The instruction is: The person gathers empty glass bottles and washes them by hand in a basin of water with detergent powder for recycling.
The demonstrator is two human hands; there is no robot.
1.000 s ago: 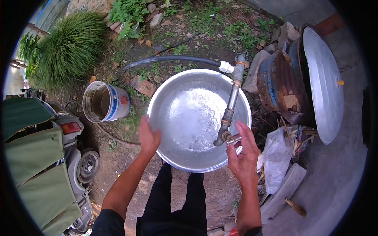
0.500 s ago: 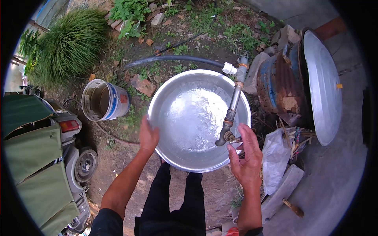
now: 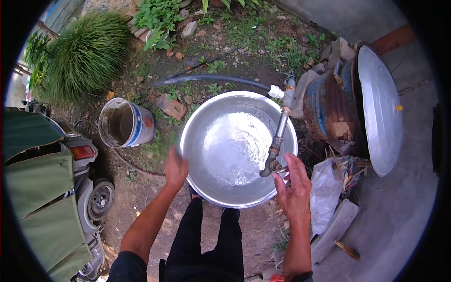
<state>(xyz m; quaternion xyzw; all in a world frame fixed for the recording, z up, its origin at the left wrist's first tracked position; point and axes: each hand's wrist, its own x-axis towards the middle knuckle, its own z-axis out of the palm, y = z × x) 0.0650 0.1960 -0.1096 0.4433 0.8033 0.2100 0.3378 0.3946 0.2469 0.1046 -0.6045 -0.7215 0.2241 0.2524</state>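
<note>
A wide metal basin (image 3: 216, 188) stands before my legs, with rippling water (image 3: 235, 145) in it. Over its right side reaches a metal pipe ending in a tap (image 3: 270, 167). My right hand (image 3: 295, 190) is beside the tap's small handle, thumb and fingers spread around it with a gap; contact is hard to make out. At the basin's left rim is my left hand (image 3: 175, 170), its thumb apart from the stretched fingers, whose tips are blurred. Nothing shows in that hand. A black hose (image 3: 216, 79) joins the pipe at a white fitting (image 3: 276, 92).
A bucket (image 3: 146, 126) of murky water stands left, near a brick (image 3: 171, 106). Further left is a covered vehicle (image 3: 51, 188) with a wheel. On the right are a rusty drum (image 3: 329, 105), a large metal lid (image 3: 380, 113), a white sack (image 3: 325, 192) and a brush (image 3: 347, 250).
The view has tilted slightly, so the basin sits a little lower. The water's surface looks less churned than before. Both hands stay near the same places, the left one blurred.
</note>
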